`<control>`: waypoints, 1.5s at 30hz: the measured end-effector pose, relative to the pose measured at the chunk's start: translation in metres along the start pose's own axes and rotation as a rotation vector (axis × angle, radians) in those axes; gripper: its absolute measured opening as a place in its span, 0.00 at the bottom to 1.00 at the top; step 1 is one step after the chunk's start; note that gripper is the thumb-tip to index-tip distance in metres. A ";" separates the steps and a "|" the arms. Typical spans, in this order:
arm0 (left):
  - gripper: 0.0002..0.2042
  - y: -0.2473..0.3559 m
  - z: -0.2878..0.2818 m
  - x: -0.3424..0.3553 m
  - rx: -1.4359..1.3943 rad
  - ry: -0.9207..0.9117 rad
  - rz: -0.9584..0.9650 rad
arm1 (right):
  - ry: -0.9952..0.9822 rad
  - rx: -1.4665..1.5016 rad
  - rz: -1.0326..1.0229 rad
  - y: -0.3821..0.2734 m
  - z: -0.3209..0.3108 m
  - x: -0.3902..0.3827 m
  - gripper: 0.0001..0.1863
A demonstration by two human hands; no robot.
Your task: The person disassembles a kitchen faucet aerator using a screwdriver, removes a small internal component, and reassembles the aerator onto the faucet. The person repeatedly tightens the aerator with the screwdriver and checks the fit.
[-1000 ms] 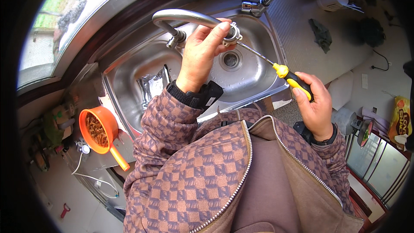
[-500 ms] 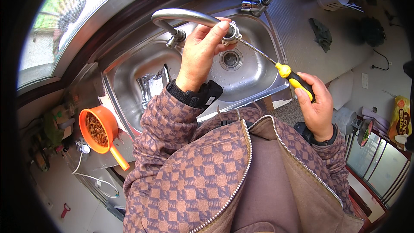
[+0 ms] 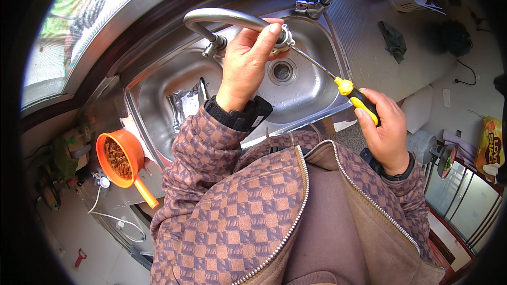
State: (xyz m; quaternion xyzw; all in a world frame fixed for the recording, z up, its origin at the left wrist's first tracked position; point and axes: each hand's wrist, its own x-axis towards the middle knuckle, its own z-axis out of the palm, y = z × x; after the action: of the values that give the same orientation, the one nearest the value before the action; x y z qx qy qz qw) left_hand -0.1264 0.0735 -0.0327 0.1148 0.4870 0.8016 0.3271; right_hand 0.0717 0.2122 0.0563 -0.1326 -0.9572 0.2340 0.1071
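A curved metal faucet (image 3: pixel 224 17) arches over a double-bowl steel sink (image 3: pixel 163 94). My left hand (image 3: pixel 247 60) is closed around the end of its spout, thumb on top. A whitish ring-shaped fitting (image 3: pixel 285 37) sits around the spout end beside my fingertips. My right hand (image 3: pixel 387 129) grips the black and yellow handle of a screwdriver (image 3: pixel 346 87). Its metal shaft slants up to the left, and the tip meets the edge of the fitting. Whether the tip sits in a screw is too small to tell.
A crumpled silvery packet (image 3: pixel 188 103) lies in the left bowl. An orange long-handled scoop (image 3: pixel 136 153) with brown strips stands left of the sink. On the right counter are a dark cloth (image 3: pixel 392 40) and a white utensil holder (image 3: pixel 409 2). A second tap (image 3: pixel 312 7) stands at the back.
My right hand and the screwdriver handle have shifted slightly left and up. The left hand stays on the spout, which has moved very little.
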 end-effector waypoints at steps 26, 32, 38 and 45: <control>0.14 -0.006 0.004 -0.001 0.000 0.009 0.057 | -0.359 1.282 0.778 -0.011 -0.003 0.018 0.17; 0.14 -0.007 0.002 -0.002 0.009 0.021 0.072 | -0.035 0.370 0.131 -0.014 0.009 0.016 0.13; 0.13 -0.008 -0.001 0.000 0.071 -0.011 0.055 | -0.077 0.683 0.527 -0.022 0.003 0.014 0.11; 0.14 -0.007 -0.003 -0.002 0.071 -0.010 0.066 | -0.218 0.745 0.587 -0.012 0.001 0.019 0.13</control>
State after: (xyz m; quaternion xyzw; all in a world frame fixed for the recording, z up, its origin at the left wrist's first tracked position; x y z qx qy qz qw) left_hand -0.1236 0.0724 -0.0395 0.1462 0.5094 0.7937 0.2986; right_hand 0.0512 0.2068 0.0636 -0.3242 -0.7361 0.5937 -0.0241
